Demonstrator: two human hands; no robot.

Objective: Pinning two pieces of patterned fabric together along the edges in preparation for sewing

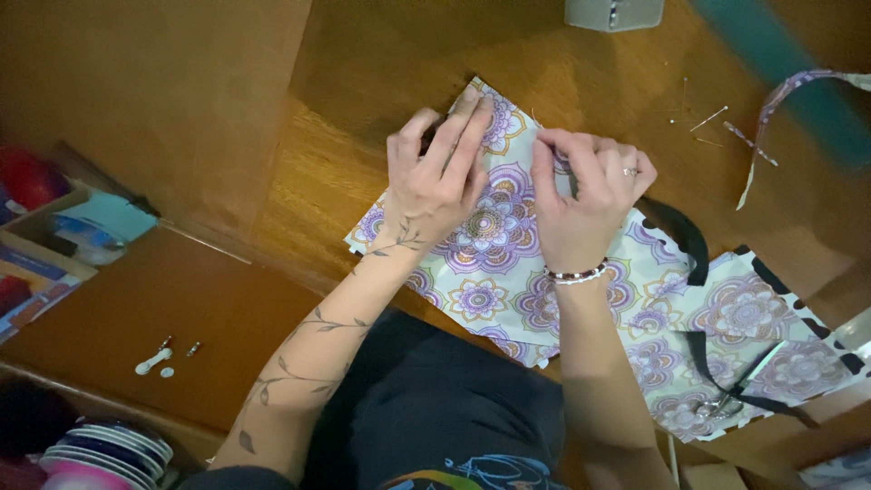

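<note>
A piece of white fabric [508, 272] printed with purple and gold mandalas lies across a wooden table [381, 63] and hangs over its near edge. My left hand [440, 172] presses flat on the fabric's far corner, fingers spread toward the corner tip. My right hand [585, 186] sits beside it with fingers curled, pinching the fabric's upper edge; whether a pin is between the fingers is hidden. A ring and a beaded bracelet are on that hand. Black trim [689, 240] runs along the fabric to the right.
Several pins [703, 120] lie on the table at the far right, beside a strip of patterned fabric [780, 100]. Scissors [735, 390] rest on the fabric at the lower right. A grey box [614, 13] stands at the far edge. Ribbon spools [113, 445] and small white bits [154, 363] sit lower left.
</note>
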